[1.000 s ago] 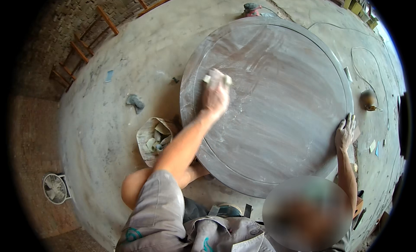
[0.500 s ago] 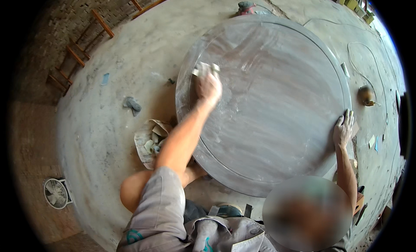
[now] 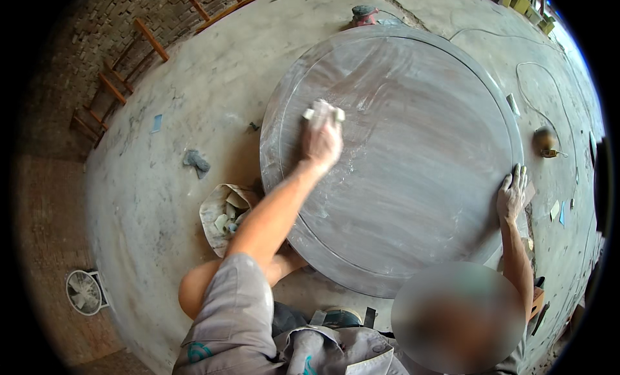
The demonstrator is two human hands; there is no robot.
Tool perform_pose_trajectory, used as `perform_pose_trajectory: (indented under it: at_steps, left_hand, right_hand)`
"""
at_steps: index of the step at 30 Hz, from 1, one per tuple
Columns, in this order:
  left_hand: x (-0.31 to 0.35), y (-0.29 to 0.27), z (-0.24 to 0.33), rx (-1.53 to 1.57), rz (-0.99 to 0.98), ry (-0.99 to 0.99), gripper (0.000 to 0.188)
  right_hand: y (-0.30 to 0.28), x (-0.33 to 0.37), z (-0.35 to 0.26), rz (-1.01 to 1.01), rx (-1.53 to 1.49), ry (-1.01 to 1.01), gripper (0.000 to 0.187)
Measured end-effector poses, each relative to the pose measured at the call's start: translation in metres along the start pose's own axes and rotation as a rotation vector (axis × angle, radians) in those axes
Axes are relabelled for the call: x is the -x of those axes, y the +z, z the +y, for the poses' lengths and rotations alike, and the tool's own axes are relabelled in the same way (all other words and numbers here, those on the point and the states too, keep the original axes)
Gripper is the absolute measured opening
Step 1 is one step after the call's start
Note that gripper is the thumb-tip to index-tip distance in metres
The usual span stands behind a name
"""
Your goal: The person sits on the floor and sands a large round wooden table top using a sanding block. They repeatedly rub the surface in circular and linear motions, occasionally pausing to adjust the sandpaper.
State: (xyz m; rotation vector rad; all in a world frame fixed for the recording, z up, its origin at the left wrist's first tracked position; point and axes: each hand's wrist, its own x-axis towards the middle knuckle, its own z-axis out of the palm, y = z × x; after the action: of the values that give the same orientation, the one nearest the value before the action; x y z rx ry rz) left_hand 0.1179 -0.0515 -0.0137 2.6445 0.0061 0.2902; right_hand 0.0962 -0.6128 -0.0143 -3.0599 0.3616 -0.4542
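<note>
A large round grey tabletop [image 3: 413,175] with a grooved rim lies before me, streaked with pale dust. On its left part my left hand [image 3: 322,139] presses down, fingers closed over a pale sanding block [image 3: 310,115] whose ends stick out on both sides. The block's underside is hidden. At the right rim, my right hand [image 3: 512,193] lies flat with fingers stretched out, dusty and holding nothing.
An open bag [image 3: 213,210] of scraps stands by my left forearm. A grey rag [image 3: 196,162] and a blue scrap [image 3: 157,123] lie on the floor. Beyond the tabletop sits a red-and-dark power tool [image 3: 364,15]. A cable [image 3: 536,94] loops at right; a white fan [image 3: 85,292] stands far left.
My left hand has slid the sanding block to the right and slightly nearer across the tabletop. My right hand stays at the rim.
</note>
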Motion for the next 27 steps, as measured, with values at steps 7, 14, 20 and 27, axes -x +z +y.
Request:
perform_pose_trajectory:
  at_steps: [7, 14, 20, 27]
  left_hand:
    - [0.006, 0.007, 0.011, -0.141, -0.008, -0.094, 0.060]
    - [-0.025, -0.033, -0.056, -0.121, 0.059, -0.250, 0.054]
    - [0.012, 0.028, 0.053, -0.031, -0.047, 0.190, 0.044]
    - [-0.014, 0.000, 0.021, 0.101, 0.113, -0.295, 0.051]
  right_hand:
    - [-0.007, 0.002, -0.018, -0.029, -0.015, 0.016, 0.054]
    - [-0.003, 0.004, -0.025, -0.049, -0.030, 0.013, 0.054]
    - [-0.002, 0.002, -0.001, -0.004, -0.012, -0.001, 0.055]
    - [-0.005, 0.004, -0.012, -0.038, -0.010, 0.016, 0.055]
